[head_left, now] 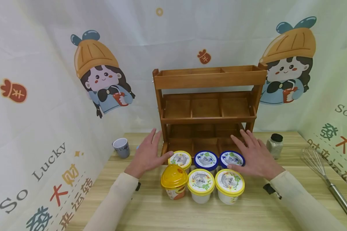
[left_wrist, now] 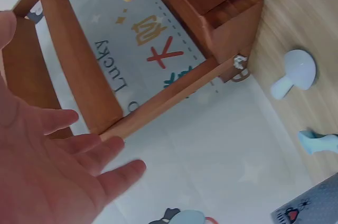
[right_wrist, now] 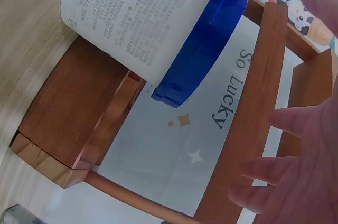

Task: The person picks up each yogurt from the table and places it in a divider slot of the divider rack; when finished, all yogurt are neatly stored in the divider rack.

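Observation:
Several lidded tubs stand in two rows on the table. The back row has a yellow-lidded tub (head_left: pixel 180 158) and two blue-lidded tubs (head_left: pixel 206 160) (head_left: pixel 232 159). In front are an orange domed-lid cup (head_left: pixel 174 181) and two yellow-lidded tubs (head_left: pixel 200 185) (head_left: pixel 229 185). My left hand (head_left: pixel 149 154) is spread at the left, its thumb by the back yellow lid; whether it touches is unclear. Over the right blue lid reaches the thumb of my right hand (head_left: pixel 253 157), fingers spread. Both wrist views show hands holding nothing; a blue-lidded tub (right_wrist: pixel 142 18) looms large in the right one.
Behind the tubs stands a brown wooden tiered rack (head_left: pixel 211 120) with divided compartments. A patterned cup (head_left: pixel 121 148) is at the left, with small pale blue items (left_wrist: pixel 300 71) near it. At the right are a black-capped jar (head_left: pixel 275 146) and a metal whisk (head_left: pixel 328 179).

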`<state>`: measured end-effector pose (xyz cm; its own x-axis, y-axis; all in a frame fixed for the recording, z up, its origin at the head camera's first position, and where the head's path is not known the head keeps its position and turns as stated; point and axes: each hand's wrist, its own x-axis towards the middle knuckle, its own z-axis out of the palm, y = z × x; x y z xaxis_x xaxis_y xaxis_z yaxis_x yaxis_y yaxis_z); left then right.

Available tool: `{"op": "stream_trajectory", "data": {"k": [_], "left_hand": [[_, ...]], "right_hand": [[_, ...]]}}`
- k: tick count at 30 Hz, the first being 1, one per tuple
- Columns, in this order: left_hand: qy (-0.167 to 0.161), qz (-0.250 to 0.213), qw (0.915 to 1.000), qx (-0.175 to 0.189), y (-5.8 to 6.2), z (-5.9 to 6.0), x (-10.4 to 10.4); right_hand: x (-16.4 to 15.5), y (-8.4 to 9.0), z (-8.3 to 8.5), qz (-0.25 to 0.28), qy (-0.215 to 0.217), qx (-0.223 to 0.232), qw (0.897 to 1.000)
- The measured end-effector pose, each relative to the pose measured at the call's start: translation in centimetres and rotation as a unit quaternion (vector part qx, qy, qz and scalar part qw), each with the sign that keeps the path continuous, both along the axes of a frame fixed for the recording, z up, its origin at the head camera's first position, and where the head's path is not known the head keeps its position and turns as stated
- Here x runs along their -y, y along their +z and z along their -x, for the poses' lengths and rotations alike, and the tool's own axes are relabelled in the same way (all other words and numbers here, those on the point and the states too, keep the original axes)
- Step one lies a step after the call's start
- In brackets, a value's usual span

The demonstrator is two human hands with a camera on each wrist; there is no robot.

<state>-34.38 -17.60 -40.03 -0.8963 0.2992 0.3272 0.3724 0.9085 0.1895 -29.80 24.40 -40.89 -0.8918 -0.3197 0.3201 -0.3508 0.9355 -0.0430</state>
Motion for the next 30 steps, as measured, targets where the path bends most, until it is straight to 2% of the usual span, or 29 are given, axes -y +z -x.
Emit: {"op": "stream_trajectory", "data": {"k": [4,9,14,20,27,30], "left_hand": [[-0.006,-0.030,0.9995,0.005,-0.2,0.9,0.1],[-0.030,-0.079,0.9963,-0.016,0.1,2.1,0.1],[-0.061,-0.118,0.9906,-0.035,0.9,3.3,0.2],[-0.075,-0.155,0.9843,-0.039,1.6,4.4,0.4],[-0.091,-0.245,0.9636,-0.054,2.6,6.1,0.4],[-0.085,-0.265,0.9584,-0.062,3.0,6.9,0.4]], "right_hand": [[-0.1,-0.1,0.3,0.012,0.010,-0.010,1.000],[0.0,0.0,0.5,0.044,0.023,-0.008,0.999],[0.0,-0.3,0.7,0.088,0.014,0.033,0.995],[-0.5,-0.8,1.0,0.135,0.019,0.068,0.988],[-1.0,-1.4,1.1,0.172,0.046,0.079,0.981],[-1.2,-1.8,0.9,0.193,0.063,0.077,0.976]]}}
